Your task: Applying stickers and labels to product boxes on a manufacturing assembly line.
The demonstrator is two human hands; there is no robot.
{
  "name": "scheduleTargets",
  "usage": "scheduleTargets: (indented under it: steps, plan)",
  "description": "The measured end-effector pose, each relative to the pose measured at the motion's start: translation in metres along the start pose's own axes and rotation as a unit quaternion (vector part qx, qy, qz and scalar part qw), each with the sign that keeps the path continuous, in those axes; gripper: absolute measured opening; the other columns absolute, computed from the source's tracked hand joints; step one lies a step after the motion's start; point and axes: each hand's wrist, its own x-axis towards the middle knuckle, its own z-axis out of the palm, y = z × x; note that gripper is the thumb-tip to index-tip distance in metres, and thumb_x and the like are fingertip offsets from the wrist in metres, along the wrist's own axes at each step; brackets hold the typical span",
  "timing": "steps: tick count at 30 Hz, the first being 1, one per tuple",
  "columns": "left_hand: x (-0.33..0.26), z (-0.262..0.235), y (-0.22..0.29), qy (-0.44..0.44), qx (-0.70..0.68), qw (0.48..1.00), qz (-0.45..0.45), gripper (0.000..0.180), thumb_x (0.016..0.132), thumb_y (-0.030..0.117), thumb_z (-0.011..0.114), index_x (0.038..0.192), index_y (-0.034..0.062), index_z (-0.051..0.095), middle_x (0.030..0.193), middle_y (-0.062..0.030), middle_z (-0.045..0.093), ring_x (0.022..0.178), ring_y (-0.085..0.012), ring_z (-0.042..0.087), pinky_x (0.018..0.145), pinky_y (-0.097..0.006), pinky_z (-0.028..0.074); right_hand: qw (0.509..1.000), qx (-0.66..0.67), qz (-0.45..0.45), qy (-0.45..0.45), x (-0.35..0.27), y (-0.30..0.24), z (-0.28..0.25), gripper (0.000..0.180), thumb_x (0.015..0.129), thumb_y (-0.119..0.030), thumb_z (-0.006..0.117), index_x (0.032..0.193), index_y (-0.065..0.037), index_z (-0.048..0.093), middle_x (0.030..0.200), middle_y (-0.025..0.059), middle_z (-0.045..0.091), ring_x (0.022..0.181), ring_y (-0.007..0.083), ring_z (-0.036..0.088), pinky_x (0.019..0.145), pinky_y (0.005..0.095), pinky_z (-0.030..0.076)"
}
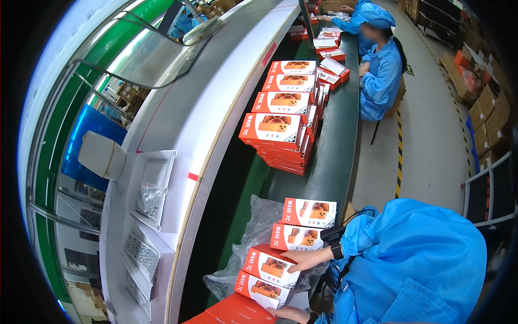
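Note:
Several orange-and-white product boxes lie in a row on a crumpled clear plastic bag (252,216) on the dark green conveyor belt (334,156). My right hand (306,260), with a black wrist device and cable, grips the third box (268,266) from its right side. My left hand (285,313) comes in at the bottom edge and holds the corner of the nearest box (260,290). Two more boxes (308,212) (294,236) lie just beyond them. My blue-sleeved arm and shoulder (410,259) fill the lower right.
Farther up the belt stand stacked rows of the same boxes (272,129). A co-worker in blue (380,70) sits at the belt's right side. A white shelf (216,97) with trays of small parts (154,186) runs on the left. Red flat pieces (234,312) lie at the bottom. Cardboard cartons (483,108) stand far right.

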Motion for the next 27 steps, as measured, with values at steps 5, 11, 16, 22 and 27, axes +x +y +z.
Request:
scheduleTargets:
  steps: [5, 11, 16, 22, 27]
  plan:
    - [-0.009, 0.003, 0.005, -0.035, -0.020, 0.999, 0.000, 0.061, 0.091, 0.037, 0.047, 0.133, -0.0060, 0.036, 0.132, -0.0185, 0.045, 0.118, -0.0281, 0.046, 0.102, -0.038, 0.034, 0.998, -0.012, -0.033, -0.050, 0.017, 0.026, 0.014, 0.073, 0.082, -0.025, 0.064, 0.134, 0.012, 0.027, 0.123, 0.0278, 0.046, 0.115, 0.0346, 0.047, 0.098, 0.0385, 0.038]
    - [-0.028, 0.006, 0.009, -0.075, -0.054, 0.996, -0.019, 0.060, 0.091, 0.036, 0.048, 0.133, -0.0060, 0.036, 0.131, -0.0181, 0.045, 0.118, -0.0281, 0.047, 0.101, -0.038, 0.034, 0.999, -0.007, -0.052, 0.006, -0.011, -0.001, -0.008, 0.076, 0.076, -0.021, 0.066, 0.135, 0.007, 0.027, 0.124, 0.0271, 0.042, 0.117, 0.0382, 0.042, 0.099, 0.0413, 0.035]
    - [-0.053, 0.034, 0.010, -0.080, -0.108, 0.987, -0.090, 0.054, 0.090, 0.025, 0.048, 0.130, -0.0093, 0.039, 0.131, -0.0172, 0.048, 0.119, -0.0289, 0.047, 0.103, -0.040, 0.033, 0.987, -0.036, -0.153, 0.031, -0.057, -0.045, -0.079, 0.076, 0.075, -0.013, 0.062, 0.139, 0.004, 0.025, 0.131, 0.0205, 0.039, 0.126, 0.0337, 0.037, 0.105, 0.0409, 0.030]
    - [-0.081, 0.095, -0.005, -0.144, -0.118, 0.976, -0.112, 0.044, 0.093, 0.020, 0.046, 0.126, -0.0085, 0.043, 0.125, -0.0145, 0.053, 0.114, -0.0254, 0.052, 0.099, -0.040, 0.037, 0.988, 0.066, -0.067, 0.121, -0.094, -0.039, -0.140, 0.076, 0.076, -0.007, 0.063, 0.141, 0.001, 0.023, 0.137, 0.0183, 0.038, 0.131, 0.0273, 0.035, 0.108, 0.0378, 0.027]
    - [-0.087, 0.136, -0.061, -0.193, -0.101, 0.953, -0.210, 0.041, 0.095, 0.024, 0.050, 0.120, -0.0089, 0.049, 0.122, -0.0141, 0.054, 0.109, -0.0211, 0.053, 0.096, -0.032, 0.038, 0.979, -0.156, -0.055, 0.119, -0.081, 0.004, -0.194, 0.072, 0.080, -0.022, 0.068, 0.138, 0.001, 0.032, 0.130, 0.0182, 0.047, 0.120, 0.0269, 0.047, 0.102, 0.0373, 0.035]
